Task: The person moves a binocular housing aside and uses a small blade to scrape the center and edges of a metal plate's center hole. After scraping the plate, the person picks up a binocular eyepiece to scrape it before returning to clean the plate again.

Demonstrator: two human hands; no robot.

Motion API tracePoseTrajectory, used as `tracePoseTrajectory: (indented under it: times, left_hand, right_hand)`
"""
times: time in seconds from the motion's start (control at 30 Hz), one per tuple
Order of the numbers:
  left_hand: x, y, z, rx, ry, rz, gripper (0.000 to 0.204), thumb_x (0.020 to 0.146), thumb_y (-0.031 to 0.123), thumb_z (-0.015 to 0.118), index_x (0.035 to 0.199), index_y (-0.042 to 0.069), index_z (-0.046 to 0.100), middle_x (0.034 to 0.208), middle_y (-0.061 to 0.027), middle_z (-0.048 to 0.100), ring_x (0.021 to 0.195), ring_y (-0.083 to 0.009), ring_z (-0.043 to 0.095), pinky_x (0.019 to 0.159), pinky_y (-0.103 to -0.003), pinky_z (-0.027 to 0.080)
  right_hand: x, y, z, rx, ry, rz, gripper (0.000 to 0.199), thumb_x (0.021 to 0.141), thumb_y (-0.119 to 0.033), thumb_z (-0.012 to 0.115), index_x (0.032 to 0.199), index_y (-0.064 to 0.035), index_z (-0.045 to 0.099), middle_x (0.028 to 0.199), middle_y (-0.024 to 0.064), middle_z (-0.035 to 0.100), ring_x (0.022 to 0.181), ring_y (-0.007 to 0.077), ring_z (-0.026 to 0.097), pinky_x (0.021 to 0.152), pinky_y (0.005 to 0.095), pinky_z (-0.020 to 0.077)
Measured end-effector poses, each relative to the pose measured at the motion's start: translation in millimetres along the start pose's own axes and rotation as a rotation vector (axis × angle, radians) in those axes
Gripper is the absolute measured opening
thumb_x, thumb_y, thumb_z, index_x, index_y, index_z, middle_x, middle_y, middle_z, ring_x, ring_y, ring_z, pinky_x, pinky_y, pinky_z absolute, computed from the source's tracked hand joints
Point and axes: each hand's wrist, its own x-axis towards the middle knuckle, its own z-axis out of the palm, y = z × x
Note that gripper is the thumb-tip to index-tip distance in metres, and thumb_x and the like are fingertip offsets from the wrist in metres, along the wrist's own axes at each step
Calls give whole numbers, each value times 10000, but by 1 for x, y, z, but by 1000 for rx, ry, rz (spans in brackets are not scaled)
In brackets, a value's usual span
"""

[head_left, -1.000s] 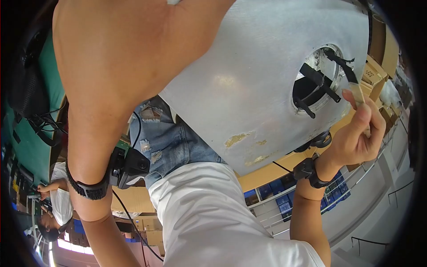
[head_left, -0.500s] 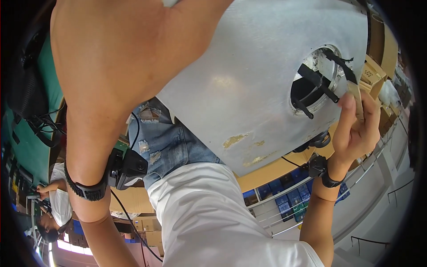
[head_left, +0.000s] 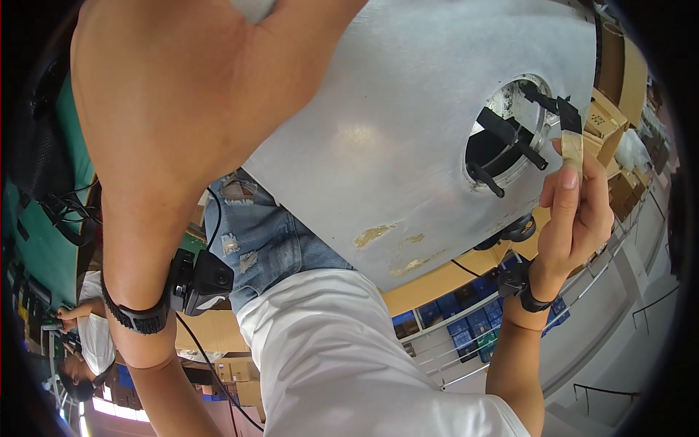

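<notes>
Pale-and-black strip [head_left: 572,149] swung more upright, black part kinked; seemingly still joined at hole rim [head_left: 515,175]. Right hand [head_left: 579,218] pinches pale end beside hole. Left hand [head_left: 189,95] by grey panel [head_left: 408,153]; fingertips hidden, grip unclear.

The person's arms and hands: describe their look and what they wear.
The left hand and right hand are ungloved where visible; the forearms are sleeveless. The left wristband is black with a boxy black device; the right wristband is black, carrying a dark unit. Thin black cables show beside both.

The top edge cuts off the left hand [head_left: 186,84] and the pale panel [head_left: 393,156].
</notes>
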Motion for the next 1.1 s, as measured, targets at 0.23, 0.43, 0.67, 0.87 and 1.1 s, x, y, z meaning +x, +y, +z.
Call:
tracePoseTrajectory:
  times: [0.23, 0.43, 0.67, 0.87, 1.1]
  left_hand:
    - [22, 5, -4, 35, 25, 48, 271, 772, 32, 618, 1014, -85, 584, 887, -205, 617, 730, -258, 615, 633, -325, 479]
    - [41, 18, -7, 66, 31, 85, 270, 768, 32, 617, 1010, -83, 586, 885, -202, 617, 731, -262, 614, 640, -327, 478]
    - [33, 23, -19, 92, 74, 98, 270, 764, 33, 616, 1006, -82, 588, 884, -200, 618, 733, -265, 613, 647, -329, 477]
    - [34, 24, -13, 7, 160, 109, 258, 748, 25, 620, 988, -67, 598, 864, -186, 621, 706, -254, 616, 623, -316, 479]
    - [33, 17, -13, 34, 158, 122, 254, 739, 32, 629, 975, -59, 605, 860, -181, 623, 696, -253, 622, 624, -314, 487]
  right_hand:
    - [-1, -3, 4, 182, -2, 136, 346, 983, -127, 515, 1273, 49, 587, 586, 9, 588, 524, 44, 509, 508, 174, 357]
    - [1, -5, 3, 229, 21, 125, 414, 978, -102, 483, 1356, 62, 514, 535, -16, 525, 469, 37, 467, 468, 175, 332]
    - [-13, -18, 8, 211, 58, 48, 445, 957, -57, 452, 1383, 66, 495, 512, -36, 493, 431, 22, 431, 429, 182, 317]
    - [-11, -20, 3, 158, 26, 32, 473, 945, -27, 424, 1407, 70, 460, 702, 15, 623, 460, 9, 401, 437, 177, 295]
    - [-11, -24, 6, 176, 9, 29, 462, 960, -32, 426, 1411, 63, 459, 594, -26, 533, 455, 9, 384, 434, 183, 271]
